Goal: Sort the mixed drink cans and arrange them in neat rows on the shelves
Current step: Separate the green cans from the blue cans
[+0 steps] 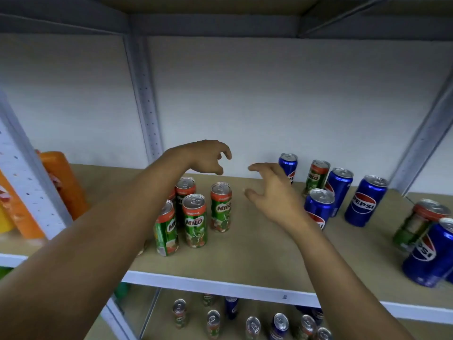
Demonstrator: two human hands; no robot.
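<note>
Left end of shelf (257, 244): Milo group (193, 214) gathered, loosely clustered, rows not yet neat.
Left hand (206, 158): above Milo group, fingers loosely curled, holding nothing.
Right hand (272, 192): spread wide, empty, beside Pepsi cans (365, 202).
Right end: Pepsi and Milo mixed; unsorted.
Lower shelf (171, 322): mixed cans, untouched.

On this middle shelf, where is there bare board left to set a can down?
Bare board lies between the Milo cluster and the Pepsi cans, under the open right hand, and along the front edge. The right end is crowded with mixed cans.
</note>
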